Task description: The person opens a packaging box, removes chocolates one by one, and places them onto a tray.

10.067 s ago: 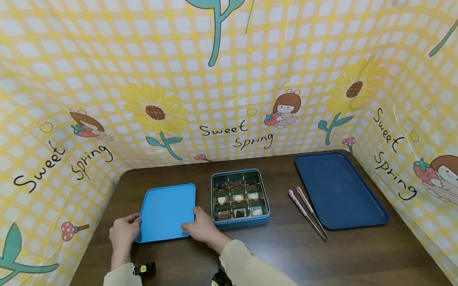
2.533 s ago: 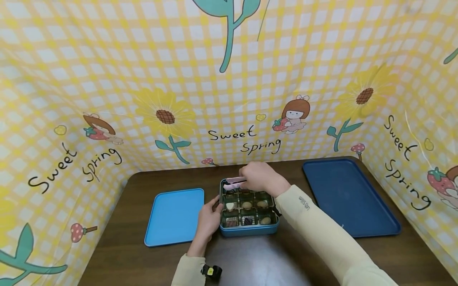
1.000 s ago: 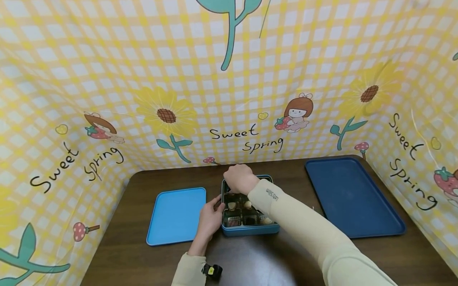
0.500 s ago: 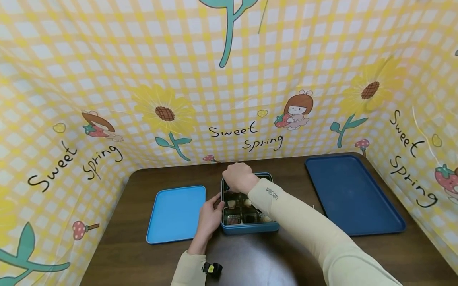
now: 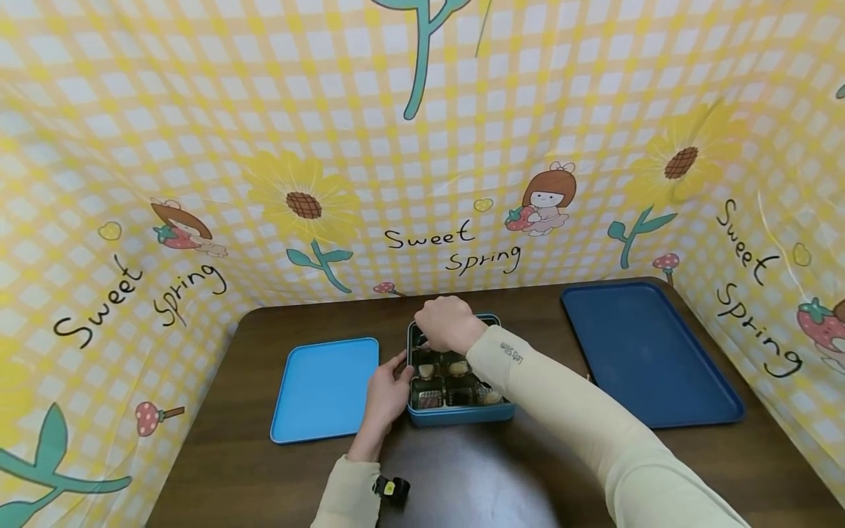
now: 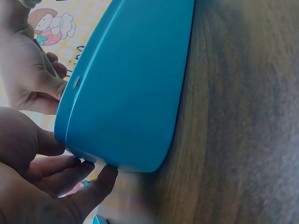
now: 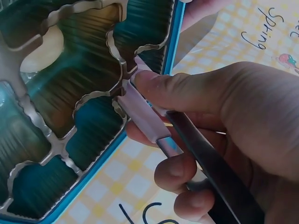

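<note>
Head view: one blue box (image 5: pixel 461 416), sitting upright on the brown desk (image 5: pixel 224 455), between a light blue lid and a dark blue tray. A divider (image 7: pixel 58 147) is parting its inside into small compartments, with pale pieces (image 5: pixel 425 371) lying in several of them.

Left hand (image 5: pixel 386 396): gripping the box at its left side. In the left wrist view the thumb is bearing on the rim, and bent fingers are touching the side wall.

Right hand (image 5: pixel 447 324): poised over the far left part of the box. In the right wrist view it is pinching a pair of metal tongs (image 7: pixel 142 112), thumb against fingers, the pink ends pointing into the box at the divider near the wall. Whether these ends are holding a piece cannot be told.

Light blue lid (image 5: pixel 326 389): lying flat on the desk, left of the box, just beside the left hand.

Dark blue tray (image 5: pixel 650 352): lying flat to the far right, well apart from the box. The right sleeve (image 5: pixel 561 396) is crossing in front of its near left corner.

Checked cloth (image 5: pixel 330 95): hanging behind the desk, bearing printed sunflowers and lettering.
</note>
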A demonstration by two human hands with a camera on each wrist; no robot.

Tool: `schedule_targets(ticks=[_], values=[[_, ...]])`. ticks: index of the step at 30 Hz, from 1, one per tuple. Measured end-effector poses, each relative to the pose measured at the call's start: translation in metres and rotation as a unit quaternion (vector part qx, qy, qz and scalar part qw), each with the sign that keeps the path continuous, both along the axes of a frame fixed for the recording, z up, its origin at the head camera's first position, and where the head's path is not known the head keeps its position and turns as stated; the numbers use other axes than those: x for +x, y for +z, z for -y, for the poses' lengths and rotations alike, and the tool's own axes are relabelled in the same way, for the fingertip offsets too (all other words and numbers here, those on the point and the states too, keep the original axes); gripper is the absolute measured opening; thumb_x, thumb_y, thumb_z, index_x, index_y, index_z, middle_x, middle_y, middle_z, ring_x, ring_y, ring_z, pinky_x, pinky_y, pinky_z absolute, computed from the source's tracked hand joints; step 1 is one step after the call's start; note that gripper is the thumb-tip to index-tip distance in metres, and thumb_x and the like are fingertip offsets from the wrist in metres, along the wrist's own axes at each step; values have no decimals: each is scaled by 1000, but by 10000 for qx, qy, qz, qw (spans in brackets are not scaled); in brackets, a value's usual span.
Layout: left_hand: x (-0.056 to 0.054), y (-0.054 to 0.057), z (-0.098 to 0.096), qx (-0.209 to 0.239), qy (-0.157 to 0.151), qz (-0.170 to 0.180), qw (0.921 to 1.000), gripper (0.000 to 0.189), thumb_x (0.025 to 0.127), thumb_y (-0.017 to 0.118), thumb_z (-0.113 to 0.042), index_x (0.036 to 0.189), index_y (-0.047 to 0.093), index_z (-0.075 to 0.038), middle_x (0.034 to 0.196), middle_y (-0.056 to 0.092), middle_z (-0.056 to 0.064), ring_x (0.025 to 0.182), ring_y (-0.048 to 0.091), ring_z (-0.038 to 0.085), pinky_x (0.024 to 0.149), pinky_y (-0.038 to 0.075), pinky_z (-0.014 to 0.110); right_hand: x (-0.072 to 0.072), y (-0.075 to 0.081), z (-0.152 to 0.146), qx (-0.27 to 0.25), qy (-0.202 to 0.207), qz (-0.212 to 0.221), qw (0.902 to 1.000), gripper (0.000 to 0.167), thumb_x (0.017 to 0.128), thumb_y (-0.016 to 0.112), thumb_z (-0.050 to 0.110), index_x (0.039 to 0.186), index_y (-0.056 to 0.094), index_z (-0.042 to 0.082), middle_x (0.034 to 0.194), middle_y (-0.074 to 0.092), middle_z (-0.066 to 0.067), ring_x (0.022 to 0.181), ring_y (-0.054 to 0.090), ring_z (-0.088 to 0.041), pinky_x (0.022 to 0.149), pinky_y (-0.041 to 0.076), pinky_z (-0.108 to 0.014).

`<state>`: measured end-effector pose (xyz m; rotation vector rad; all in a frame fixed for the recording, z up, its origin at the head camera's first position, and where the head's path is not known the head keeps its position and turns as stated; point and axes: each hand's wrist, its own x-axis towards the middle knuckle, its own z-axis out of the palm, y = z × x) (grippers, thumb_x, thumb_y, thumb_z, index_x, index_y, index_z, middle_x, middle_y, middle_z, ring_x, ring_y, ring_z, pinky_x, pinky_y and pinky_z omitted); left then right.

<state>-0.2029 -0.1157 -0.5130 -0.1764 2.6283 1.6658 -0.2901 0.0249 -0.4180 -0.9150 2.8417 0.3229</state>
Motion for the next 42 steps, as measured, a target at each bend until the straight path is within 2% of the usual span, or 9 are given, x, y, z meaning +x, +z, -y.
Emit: schedule_targets(ticks=[6,11,19,28,31,34,38,42], values=[[2,-4,0,45,46,62,10000,42,103,58,-11,145,54,-2,137,61,22,97,66,24,53,42,28,2,1,-5,-203,-56,163,9996,32,92,72,47,100,76,16,68,62,2,58,59,-14,55,53,-33],[1,-6,0,-30,66,18,10000,42,103,58,-11,144,56,-3,136,62,20,98,67,23,53,43,28,6,9,-8,-316,-125,78,9994,25,95,69,42,96,74,18,72,60,1,65,57,-15,58,51,-34],[-2,-4,0,-108,74,-6,9999,42,103,59,-11,143,56,-2,134,63,20,96,67,24,57,46,30,12,27,-15,-375,-107,-79,9992,16,95,71,32,101,75,18,78,63,1,66,58,-15,57,51,-35],[-2,0,0,-74,11,-72,9999,42,104,57,-9,144,54,1,140,58,23,114,65,31,69,52,32,16,46,-21,-463,-134,-250,9985,10,96,70,28,98,75,19,81,65,2,64,58,-15,58,52,-37],[-1,-1,2,-30,51,-20,10000,43,104,57,-10,145,54,0,140,58,23,110,66,30,64,50,31,19,52,-23,-515,-162,-211,9983,10,96,69,27,96,74,19,78,64,2,61,58,-15,55,50,-36],[-1,-1,3,-21,70,39,10000,43,104,57,-11,145,54,-2,139,59,22,92,67,26,57,45,29,22,59,-27,-541,-282,-161,9980,9,97,68,26,94,73,20,77,61,3,61,56,-15,54,47,-35],[-1,-2,3,-16,25,72,10000,44,104,57,-14,147,53,-4,140,58,20,67,55,21,52,40,30,27,70,-38,-598,-538,-137,9967,11,98,64,23,90,70,21,74,59,3,62,55,-16,53,43,-35],[-1,-2,2,-46,11,56,10000,44,104,57,-15,147,52,-5,141,58,20,63,51,18,51,40,31,29,79,-54,-774,-760,-195,9939,16,99,63,24,84,69,20,72,57,0,62,52,-18,53,40,-35]])
